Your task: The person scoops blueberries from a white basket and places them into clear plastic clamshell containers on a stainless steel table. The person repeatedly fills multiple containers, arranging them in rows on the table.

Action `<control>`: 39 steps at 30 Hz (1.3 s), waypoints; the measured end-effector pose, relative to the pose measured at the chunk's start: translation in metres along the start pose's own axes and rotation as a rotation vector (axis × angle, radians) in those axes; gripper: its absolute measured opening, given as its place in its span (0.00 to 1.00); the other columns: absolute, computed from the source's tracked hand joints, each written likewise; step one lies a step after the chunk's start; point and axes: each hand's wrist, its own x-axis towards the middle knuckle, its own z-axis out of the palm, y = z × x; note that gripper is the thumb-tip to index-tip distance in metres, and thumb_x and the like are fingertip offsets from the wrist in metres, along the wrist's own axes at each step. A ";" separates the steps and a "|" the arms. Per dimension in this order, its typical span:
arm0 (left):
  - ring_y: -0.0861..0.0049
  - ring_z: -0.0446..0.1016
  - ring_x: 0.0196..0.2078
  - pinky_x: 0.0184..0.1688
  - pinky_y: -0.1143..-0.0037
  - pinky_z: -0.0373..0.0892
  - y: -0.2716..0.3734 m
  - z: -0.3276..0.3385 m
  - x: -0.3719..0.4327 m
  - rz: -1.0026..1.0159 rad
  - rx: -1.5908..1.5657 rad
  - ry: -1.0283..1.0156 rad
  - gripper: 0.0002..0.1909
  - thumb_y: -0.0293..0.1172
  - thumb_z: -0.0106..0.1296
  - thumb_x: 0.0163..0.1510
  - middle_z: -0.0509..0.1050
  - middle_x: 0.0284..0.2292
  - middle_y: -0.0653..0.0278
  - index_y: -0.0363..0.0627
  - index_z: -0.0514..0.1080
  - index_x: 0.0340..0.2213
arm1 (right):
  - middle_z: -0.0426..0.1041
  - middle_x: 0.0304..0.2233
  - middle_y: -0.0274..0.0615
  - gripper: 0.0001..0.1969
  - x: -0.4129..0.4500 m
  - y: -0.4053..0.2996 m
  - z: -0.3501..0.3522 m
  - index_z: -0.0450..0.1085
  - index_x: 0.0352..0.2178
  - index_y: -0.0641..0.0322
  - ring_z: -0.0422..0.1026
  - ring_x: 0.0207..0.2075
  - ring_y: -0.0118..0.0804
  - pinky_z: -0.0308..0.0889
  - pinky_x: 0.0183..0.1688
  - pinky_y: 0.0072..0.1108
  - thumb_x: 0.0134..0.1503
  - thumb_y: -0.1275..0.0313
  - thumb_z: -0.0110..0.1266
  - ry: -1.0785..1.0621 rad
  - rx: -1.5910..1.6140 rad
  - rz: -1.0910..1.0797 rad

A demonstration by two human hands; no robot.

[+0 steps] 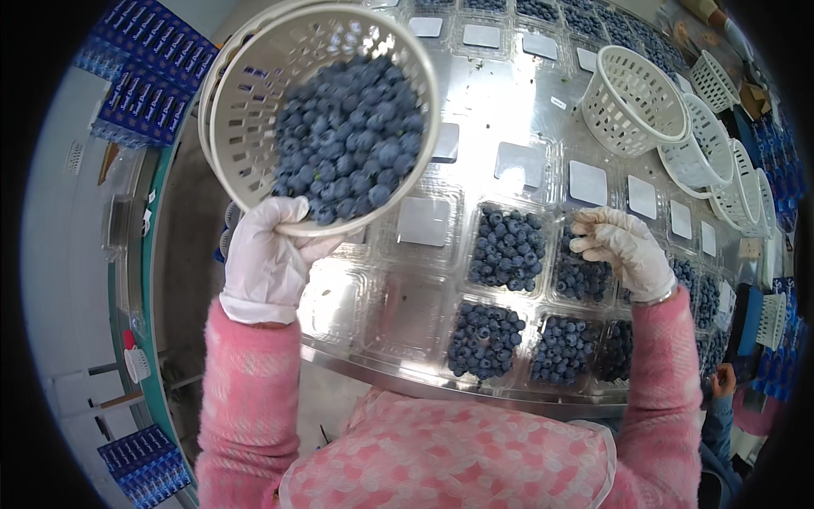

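My left hand (264,257), in a white glove, grips the near rim of a white perforated plastic basket (245,127). A second rim shows behind it, as of a nested basket. Tilted towards me, the basket holds a heap of blueberries (350,137). My right hand (620,248), also gloved, is over a clear plastic punnet of blueberries (582,277), its fingers loosely curled and nothing visible in them. Left of it sits another filled punnet (507,248). Nearer me are more filled punnets (486,340), beside a clear punnet without berries (407,315).
Punnets with white pads (423,221) stand in rows on the metal table (502,83). White baskets (629,102) line the right side. Blue printed cartons (149,70) are stacked at upper left. Another person's hand (724,380) shows at lower right, and an arm (712,13) at upper right.
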 end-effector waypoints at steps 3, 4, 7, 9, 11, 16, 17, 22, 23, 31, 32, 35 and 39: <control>0.57 0.74 0.31 0.33 0.65 0.76 0.011 -0.022 -0.009 0.014 -0.018 0.118 0.10 0.21 0.42 0.45 0.70 0.33 0.51 0.27 0.63 0.31 | 0.71 0.27 0.33 0.18 0.019 0.003 0.015 0.67 0.41 0.67 0.67 0.24 0.21 0.63 0.27 0.11 0.52 0.65 0.52 -0.113 -0.132 0.019; 0.58 0.74 0.30 0.33 0.65 0.76 0.011 -0.039 -0.008 0.070 -0.004 0.118 0.10 0.21 0.42 0.44 0.70 0.33 0.51 0.28 0.64 0.30 | 0.66 0.22 0.27 0.16 0.020 -0.009 0.040 0.68 0.39 0.66 0.60 0.21 0.18 0.57 0.24 0.09 0.52 0.65 0.52 -0.081 -0.293 0.005; 0.61 0.74 0.28 0.33 0.65 0.76 0.015 -0.055 -0.003 0.148 -0.041 0.107 0.08 0.21 0.43 0.42 0.70 0.29 0.55 0.32 0.64 0.28 | 0.63 0.20 0.24 0.14 0.033 -0.014 0.072 0.68 0.38 0.66 0.59 0.21 0.16 0.55 0.23 0.09 0.52 0.67 0.52 -0.151 -0.188 0.045; 0.60 0.74 0.29 0.35 0.65 0.75 0.021 -0.062 0.012 0.108 0.017 0.043 0.09 0.21 0.42 0.42 0.70 0.28 0.54 0.29 0.64 0.28 | 0.66 0.23 0.31 0.20 0.052 -0.013 0.104 0.65 0.41 0.73 0.61 0.22 0.19 0.56 0.24 0.10 0.49 0.68 0.55 -0.186 -0.029 0.026; 0.60 0.74 0.29 0.34 0.66 0.75 0.017 -0.077 0.031 0.177 0.070 -0.013 0.10 0.20 0.42 0.42 0.71 0.30 0.51 0.26 0.64 0.29 | 0.66 0.26 0.32 0.23 0.070 -0.016 0.155 0.63 0.43 0.74 0.63 0.25 0.20 0.59 0.27 0.11 0.49 0.67 0.55 -0.134 0.037 -0.057; 0.69 0.74 0.25 0.27 0.75 0.73 0.020 -0.080 0.063 0.140 0.116 -0.166 0.13 0.24 0.42 0.44 0.71 0.24 0.56 0.29 0.66 0.33 | 0.70 0.26 0.36 0.18 0.090 -0.031 0.232 0.68 0.37 0.68 0.65 0.26 0.26 0.62 0.31 0.17 0.47 0.66 0.58 0.210 0.033 -0.478; 0.70 0.73 0.25 0.27 0.75 0.73 0.021 -0.082 0.069 0.138 0.114 -0.189 0.13 0.24 0.42 0.44 0.71 0.23 0.56 0.29 0.65 0.33 | 0.70 0.25 0.37 0.14 0.090 -0.041 0.247 0.69 0.35 0.66 0.67 0.28 0.30 0.63 0.32 0.19 0.48 0.68 0.56 0.190 -0.292 -0.583; 0.71 0.73 0.23 0.24 0.76 0.71 0.011 -0.046 0.075 0.099 0.031 -0.306 0.11 0.24 0.42 0.43 0.69 0.21 0.60 0.32 0.66 0.31 | 0.70 0.24 0.47 0.10 0.122 -0.065 0.274 0.73 0.28 0.62 0.70 0.30 0.47 0.66 0.34 0.31 0.46 0.67 0.52 0.180 -1.354 -0.703; 0.71 0.73 0.23 0.24 0.76 0.71 0.007 -0.043 0.076 0.050 0.074 -0.310 0.10 0.24 0.42 0.43 0.69 0.21 0.60 0.31 0.66 0.30 | 0.70 0.22 0.48 0.09 0.130 -0.062 0.268 0.72 0.25 0.62 0.70 0.28 0.48 0.66 0.32 0.33 0.47 0.67 0.50 0.148 -1.385 -0.636; 0.66 0.73 0.22 0.22 0.71 0.74 -0.009 -0.021 0.088 0.036 0.141 -0.309 0.06 0.25 0.39 0.43 0.70 0.23 0.59 0.34 0.65 0.22 | 0.70 0.28 0.48 0.08 0.097 -0.073 0.237 0.69 0.28 0.60 0.70 0.33 0.49 0.67 0.35 0.32 0.42 0.73 0.48 0.301 -1.142 -0.627; 0.75 0.71 0.19 0.19 0.74 0.71 -0.014 -0.010 0.080 0.052 0.119 -0.289 0.06 0.25 0.41 0.43 0.69 0.20 0.63 0.40 0.67 0.20 | 0.68 0.27 0.48 0.07 0.083 -0.070 0.213 0.68 0.26 0.62 0.69 0.33 0.48 0.66 0.36 0.31 0.43 0.76 0.45 0.322 -0.954 -0.793; 0.73 0.71 0.19 0.20 0.74 0.71 -0.024 0.009 0.065 0.059 0.170 -0.191 0.06 0.25 0.40 0.43 0.69 0.20 0.63 0.38 0.67 0.23 | 0.68 0.27 0.42 0.10 0.034 -0.055 0.126 0.67 0.28 0.62 0.68 0.30 0.36 0.65 0.34 0.24 0.42 0.83 0.45 0.620 -0.666 -0.983; 0.66 0.74 0.25 0.26 0.71 0.74 -0.040 -0.001 0.064 0.063 0.123 -0.236 0.08 0.26 0.41 0.43 0.71 0.29 0.57 0.35 0.66 0.27 | 0.71 0.27 0.39 0.15 0.001 -0.080 -0.017 0.69 0.35 0.65 0.68 0.29 0.29 0.65 0.34 0.21 0.55 0.64 0.45 1.079 -0.684 -0.405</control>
